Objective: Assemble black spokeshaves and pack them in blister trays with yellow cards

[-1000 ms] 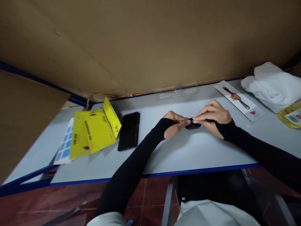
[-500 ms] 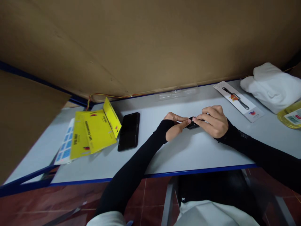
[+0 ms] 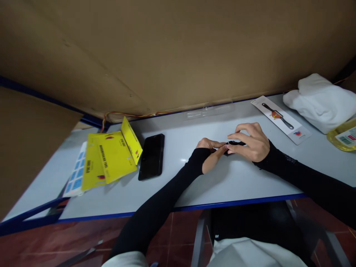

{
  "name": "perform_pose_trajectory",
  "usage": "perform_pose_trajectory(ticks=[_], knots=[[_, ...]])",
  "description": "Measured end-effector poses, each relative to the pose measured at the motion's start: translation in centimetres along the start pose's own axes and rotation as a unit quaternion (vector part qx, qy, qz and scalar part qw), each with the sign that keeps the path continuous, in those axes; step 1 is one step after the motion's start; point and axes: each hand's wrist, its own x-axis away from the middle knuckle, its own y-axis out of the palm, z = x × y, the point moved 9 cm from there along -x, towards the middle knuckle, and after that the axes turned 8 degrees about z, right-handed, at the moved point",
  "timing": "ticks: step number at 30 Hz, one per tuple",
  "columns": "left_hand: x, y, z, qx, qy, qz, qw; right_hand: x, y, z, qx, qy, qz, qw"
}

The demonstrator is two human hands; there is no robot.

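A small black spokeshave (image 3: 236, 143) is held low over the table, mostly covered by my fingers. My left hand (image 3: 211, 151) is closed on its left side, with thumb and fingertips pressed at the middle of the body. From the right, my right hand (image 3: 250, 142) reaches over the tool's other handle. Its thumb side touches the body while the upper fingers are bent and raised off it. Small parts at the tool's centre are too hidden to make out.
Left lie a black phone (image 3: 151, 156) and yellow folded packaging (image 3: 114, 155) over a blue-and-white sheet (image 3: 75, 174). A printed spokeshave card (image 3: 280, 119), white cloth (image 3: 319, 100) and yellow-liquid bottle (image 3: 343, 137) are right. Clear plastic packaging (image 3: 208, 110) sits along the back edge.
The right hand's upper fingers have lifted and spread from the tool's centre, showing more of its right handle. The left hand has shifted slightly and still grips the tool.
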Motion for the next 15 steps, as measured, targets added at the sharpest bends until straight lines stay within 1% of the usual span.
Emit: perform_pose_trajectory(ticks=[2, 4, 6, 8, 10, 12, 15], knots=[[0.1, -0.1, 0.1, 0.003, -0.001, 0.001, 1.0, 0.3, 0.4, -0.3, -0.027, -0.047, -0.029, 0.998], [0.1, -0.4, 0.3, 0.008, -0.004, 0.005, 1.0, 0.4, 0.3, -0.1, -0.047, -0.046, -0.042, 0.997], [0.2, -0.5, 0.5, 0.013, -0.001, 0.003, 1.0, 0.3, 0.0, 0.0, -0.06, -0.04, -0.035, 0.997], [0.3, -0.6, 0.6, 0.008, 0.0, 0.001, 1.0, 0.2, -0.4, -0.8, -0.066, -0.077, -0.019, 0.995], [0.4, -0.7, 0.5, -0.002, -0.006, 0.004, 1.0, 0.2, -0.9, -1.6, -0.062, -0.117, 0.015, 0.991], [0.4, -0.7, 0.4, -0.008, -0.011, 0.01, 1.0, 0.1, -1.0, -1.7, -0.057, -0.133, 0.031, 0.989], [0.2, -0.5, 0.2, -0.007, -0.012, 0.014, 1.0, 0.0, -0.8, -1.7, -0.045, -0.152, 0.016, 0.987]])
